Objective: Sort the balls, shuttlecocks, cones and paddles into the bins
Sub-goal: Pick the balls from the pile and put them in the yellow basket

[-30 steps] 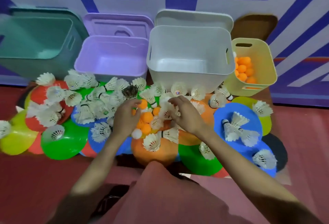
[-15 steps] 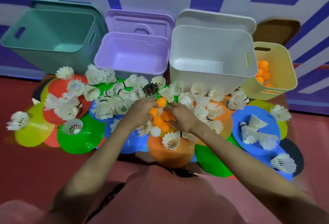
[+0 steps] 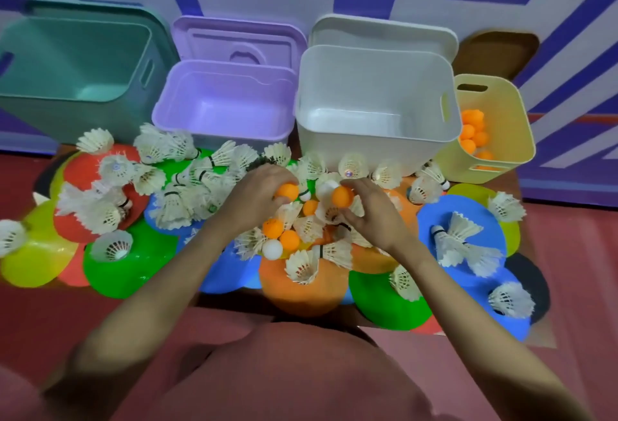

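A heap of white shuttlecocks (image 3: 174, 203), flat coloured cones (image 3: 127, 270) and small balls covers the floor in front of me. My left hand (image 3: 257, 196) grips an orange ball (image 3: 288, 192) over the middle of the heap. My right hand (image 3: 371, 210) pinches another orange ball (image 3: 342, 196) just to its right, with a white ball (image 3: 326, 189) between them. More orange balls (image 3: 284, 235) and a white ball (image 3: 272, 249) lie below my hands. Four bins stand behind: teal (image 3: 50, 113), purple (image 3: 167, 113), white (image 3: 368, 149) and yellow (image 3: 521, 126).
The yellow bin holds several orange balls (image 3: 471, 133). Lids lean against the striped wall behind the purple and white bins. A dark paddle (image 3: 535, 283) peeks out under blue cones at the right. Red floor surrounds the heap; my knees are at the bottom.
Both hands have lifted slightly out of the heap, each now holding an orange ball up at its fingertips. The view has drifted a little to the left.
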The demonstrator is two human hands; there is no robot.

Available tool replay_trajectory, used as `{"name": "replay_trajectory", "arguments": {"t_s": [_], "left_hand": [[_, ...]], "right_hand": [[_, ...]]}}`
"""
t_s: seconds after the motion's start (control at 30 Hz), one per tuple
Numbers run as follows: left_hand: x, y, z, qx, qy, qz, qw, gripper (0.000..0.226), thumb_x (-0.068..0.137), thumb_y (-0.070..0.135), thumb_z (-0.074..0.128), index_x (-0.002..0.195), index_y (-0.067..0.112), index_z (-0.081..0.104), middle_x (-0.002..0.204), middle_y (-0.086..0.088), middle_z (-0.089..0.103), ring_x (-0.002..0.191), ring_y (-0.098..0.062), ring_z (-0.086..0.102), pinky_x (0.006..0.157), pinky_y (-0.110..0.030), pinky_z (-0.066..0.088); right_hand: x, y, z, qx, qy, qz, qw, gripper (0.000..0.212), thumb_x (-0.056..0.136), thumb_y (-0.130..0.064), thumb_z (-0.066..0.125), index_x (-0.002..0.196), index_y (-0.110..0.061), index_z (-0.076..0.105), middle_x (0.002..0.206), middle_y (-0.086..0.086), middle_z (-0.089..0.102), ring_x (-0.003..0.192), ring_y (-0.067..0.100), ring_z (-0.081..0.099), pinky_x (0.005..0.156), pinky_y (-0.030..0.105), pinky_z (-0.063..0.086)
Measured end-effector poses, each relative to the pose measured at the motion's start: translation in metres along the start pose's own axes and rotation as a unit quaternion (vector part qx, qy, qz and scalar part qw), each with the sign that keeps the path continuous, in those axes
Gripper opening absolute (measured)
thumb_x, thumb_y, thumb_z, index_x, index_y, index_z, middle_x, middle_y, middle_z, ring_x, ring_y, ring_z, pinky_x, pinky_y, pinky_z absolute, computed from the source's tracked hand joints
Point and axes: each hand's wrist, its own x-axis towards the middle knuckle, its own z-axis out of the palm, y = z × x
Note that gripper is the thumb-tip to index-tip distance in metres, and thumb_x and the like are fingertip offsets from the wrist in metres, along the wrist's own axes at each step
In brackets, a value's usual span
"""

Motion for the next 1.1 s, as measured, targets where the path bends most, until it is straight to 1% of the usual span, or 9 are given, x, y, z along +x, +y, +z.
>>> {"name": "replay_trajectory", "arguments": {"t_s": [0.13,0.23,0.33,0.4,0.47,0.57,0.83,0.97,1.1], "left_hand": [[0.033,0.041,0.013,-0.070,0.013,0.012,0.997,0.033,0.083,0.014,0.071,0.115,0.013,0.064,0.116,-0.002,0.063,0.109,-0.018,0.054,0.091,-0.026,0.038],[0.058,0.074,0.028,-0.115,0.008,0.048,0.992,0.031,0.082,0.017,0.072,0.112,0.014,0.065,0.112,0.001,0.065,0.106,-0.014,0.057,0.091,-0.023,0.041],[0.087,0.107,0.045,-0.138,-0.007,0.064,0.988,0.029,0.082,0.019,0.072,0.110,0.016,0.067,0.110,0.004,0.067,0.102,-0.010,0.059,0.090,-0.027,0.046],[0.111,0.129,0.056,-0.131,-0.017,0.078,0.988,0.029,0.081,0.021,0.072,0.110,0.017,0.066,0.110,0.004,0.067,0.100,-0.012,0.061,0.086,-0.032,0.050],[0.140,0.152,0.064,-0.121,-0.020,0.093,0.988,0.031,0.082,0.023,0.072,0.112,0.017,0.065,0.111,0.003,0.067,0.100,-0.014,0.061,0.083,-0.032,0.050],[0.192,0.186,0.076,-0.110,0.000,0.103,0.989,0.034,0.082,0.024,0.072,0.114,0.017,0.064,0.114,-0.001,0.066,0.102,-0.018,0.060,0.084,-0.030,0.046],[0.287,0.234,0.109,-0.081,0.006,0.104,0.991,0.040,0.082,0.028,0.071,0.120,0.020,0.064,0.120,-0.002,0.065,0.106,-0.022,0.060,0.085,-0.034,0.051],[0.292,0.234,0.114,-0.059,-0.028,0.109,0.992,0.047,0.087,0.026,0.065,0.132,0.015,0.055,0.132,-0.006,0.058,0.118,-0.024,0.055,0.093,-0.035,0.046],[0.265,0.219,0.106,-0.058,-0.027,0.125,0.990,0.046,0.090,0.021,0.062,0.133,0.011,0.051,0.134,-0.009,0.054,0.119,-0.024,0.052,0.094,-0.032,0.042]], "right_hand": [[-0.017,0.033,-0.029,0.041,0.097,0.054,0.993,0.041,0.086,-0.018,0.066,0.123,-0.006,0.051,0.115,0.011,0.060,0.102,0.025,0.056,0.082,0.026,0.040],[-0.030,0.061,-0.053,0.056,0.151,0.100,0.982,0.036,0.084,-0.016,0.067,0.115,-0.004,0.052,0.106,0.010,0.061,0.093,0.023,0.057,0.074,0.020,0.036],[-0.045,0.093,-0.073,0.069,0.182,0.143,0.970,0.034,0.087,-0.024,0.065,0.112,-0.006,0.052,0.104,0.009,0.061,0.091,0.021,0.056,0.073,0.026,0.040],[-0.053,0.115,-0.087,0.057,0.200,0.167,0.964,0.031,0.087,-0.021,0.065,0.111,-0.005,0.053,0.103,0.010,0.061,0.090,0.023,0.057,0.072,0.024,0.038],[-0.054,0.136,-0.106,0.039,0.220,0.183,0.957,0.030,0.087,-0.018,0.066,0.111,-0.004,0.054,0.102,0.013,0.062,0.089,0.027,0.059,0.072,0.031,0.044],[-0.044,0.165,-0.139,0.018,0.256,0.210,0.943,0.035,0.087,-0.024,0.065,0.115,-0.006,0.055,0.105,0.012,0.063,0.089,0.027,0.062,0.074,0.042,0.052],[-0.001,0.204,-0.192,-0.029,0.270,0.246,0.930,0.048,0.089,-0.027,0.063,0.130,-0.006,0.050,0.121,0.014,0.059,0.104,0.025,0.059,0.078,0.025,0.041],[0.005,0.206,-0.191,-0.033,0.258,0.263,0.929,0.047,0.089,-0.028,0.062,0.130,-0.006,0.049,0.123,0.014,0.058,0.105,0.025,0.059,0.078,0.031,0.048],[-0.006,0.190,-0.174,-0.030,0.235,0.225,0.945,0.040,0.090,-0.026,0.061,0.123,-0.007,0.052,0.118,0.014,0.058,0.099,0.026,0.060,0.077,0.041,0.053]]}}
